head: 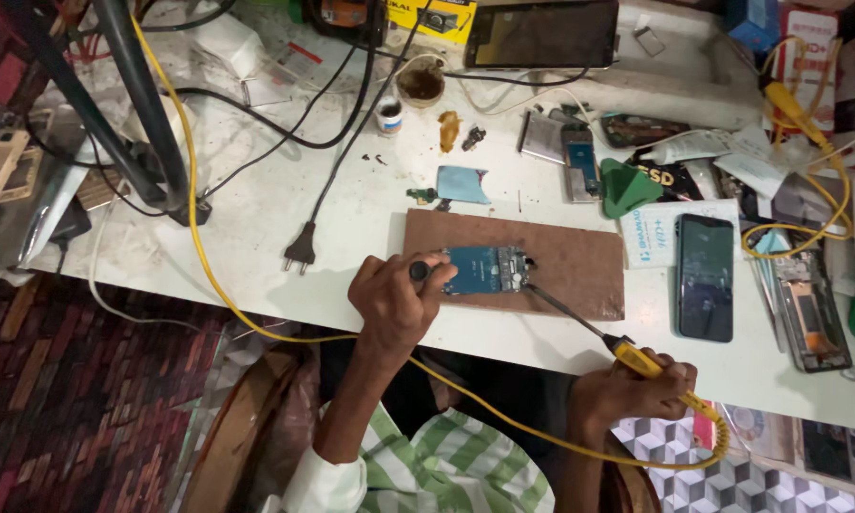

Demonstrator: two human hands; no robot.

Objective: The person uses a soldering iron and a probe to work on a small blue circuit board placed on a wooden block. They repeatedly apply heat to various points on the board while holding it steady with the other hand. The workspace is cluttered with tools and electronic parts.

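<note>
A: Yellow cable (pixel 195 204) is running down from the upper left of the frame, looping under the table edge and ending at the soldering iron (pixel 606 339) at lower right. Black stand legs (pixel 133 104) are sitting upper left; a black two-pin plug (pixel 300 252) is lying loose left of centre.

B: Hands?

A: Left hand (pixel 389 299) is curling shut around a black-tipped tool (pixel 418 271), pressing against the left end of the blue circuit board (pixel 484 270). Board is lying on the brown wooden block (pixel 579 256), centre frame.

B: And the right?

A: Right hand (pixel 632 391) is gripping the iron's yellow handle, lower right, off the table edge. Its dark tip is touching the board's right end. Hands are sitting well apart.

B: Right side of the table?

A: A dark phone (pixel 705 276) is lying face up just right of the block; an opened phone body (pixel 812 309) is sitting beyond it. A green triangular pick (pixel 627 188) and loose parts are lying above.
</note>
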